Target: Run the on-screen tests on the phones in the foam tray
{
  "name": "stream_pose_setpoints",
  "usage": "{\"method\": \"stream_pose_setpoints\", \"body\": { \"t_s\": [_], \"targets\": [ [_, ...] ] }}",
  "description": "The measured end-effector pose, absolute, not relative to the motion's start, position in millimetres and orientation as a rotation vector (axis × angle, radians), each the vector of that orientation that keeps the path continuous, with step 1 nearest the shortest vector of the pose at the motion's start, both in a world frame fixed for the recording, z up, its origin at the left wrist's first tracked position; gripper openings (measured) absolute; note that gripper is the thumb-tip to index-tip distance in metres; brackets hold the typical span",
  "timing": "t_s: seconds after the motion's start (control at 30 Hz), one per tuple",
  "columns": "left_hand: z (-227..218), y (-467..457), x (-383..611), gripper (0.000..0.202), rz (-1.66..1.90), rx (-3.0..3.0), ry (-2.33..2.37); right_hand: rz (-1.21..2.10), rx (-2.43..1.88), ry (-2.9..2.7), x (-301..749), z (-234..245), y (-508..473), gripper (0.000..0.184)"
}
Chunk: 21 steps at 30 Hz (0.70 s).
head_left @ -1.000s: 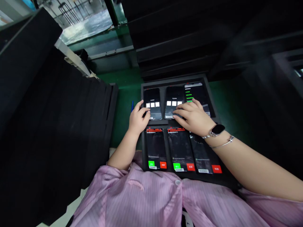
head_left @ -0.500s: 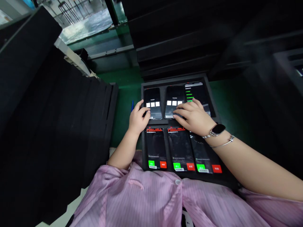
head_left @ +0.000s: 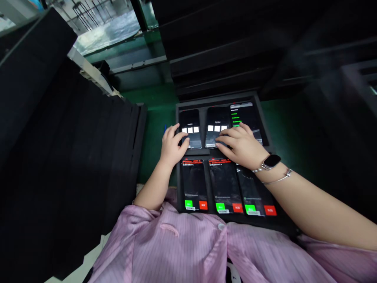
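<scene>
A black foam tray [head_left: 177,129] on the green bench holds several phones in two rows, screens lit. My left hand [head_left: 171,146] rests at the tray's left edge, fingers spread onto the lower part of the far-left phone [head_left: 190,127], which shows white squares. My right hand [head_left: 240,145] lies flat over the far-middle phone [head_left: 216,125] and the far-right phone [head_left: 246,116] with green text; its fingertips touch both screens. The near-row phones [head_left: 193,184] show red text and green and red buttons. A watch and a bracelet sit on my right wrist.
Stacks of black foam trays [head_left: 59,157] stand upright on the left and more lie stacked behind [head_left: 224,59]. A blue pen [head_left: 164,131] lies on the green bench left of the tray. My pink striped smock fills the bottom of the view.
A green button has appeared on the near-right phone. My left fingers have shifted slightly on the far-left phone. The right hand is unmoved.
</scene>
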<state>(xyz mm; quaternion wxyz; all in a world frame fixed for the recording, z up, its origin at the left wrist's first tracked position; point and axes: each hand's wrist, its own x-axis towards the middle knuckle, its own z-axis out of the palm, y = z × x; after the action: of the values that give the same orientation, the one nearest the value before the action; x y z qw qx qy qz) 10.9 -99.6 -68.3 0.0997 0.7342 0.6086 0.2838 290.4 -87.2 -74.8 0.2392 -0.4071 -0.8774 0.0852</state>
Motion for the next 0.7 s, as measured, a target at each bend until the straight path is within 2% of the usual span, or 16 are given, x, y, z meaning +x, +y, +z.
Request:
{"method": "stream_pose_setpoints", "body": {
  "t_s": [0.13,0.27,0.4,0.5,0.7],
  "targets": [
    [-59.9,-91.7,26.1,0.047,0.739,2.306,1.774,0.22,-1.127,-2.411,290.3,-72.4,-88.7,0.031],
    [-60.9,-88.9,37.6,0.047,0.589,2.325,1.764,0.186,-1.132,-2.427,281.5,-70.0,-85.4,0.034],
    [-66.2,-90.0,35.5,0.057,0.647,2.36,1.756,0.276,-1.122,-2.481,267.6,-69.6,-75.8,0.05],
    [-69.1,-88.4,31.0,0.064,0.679,2.34,1.767,0.332,-1.171,-2.382,274.5,-63.5,-74.1,0.046],
    [-72.9,-83.3,26.1,0.061,0.732,2.332,1.722,0.233,-1.453,-1.959,327.6,-54.8,-91.2,0.031]
  ]
}}
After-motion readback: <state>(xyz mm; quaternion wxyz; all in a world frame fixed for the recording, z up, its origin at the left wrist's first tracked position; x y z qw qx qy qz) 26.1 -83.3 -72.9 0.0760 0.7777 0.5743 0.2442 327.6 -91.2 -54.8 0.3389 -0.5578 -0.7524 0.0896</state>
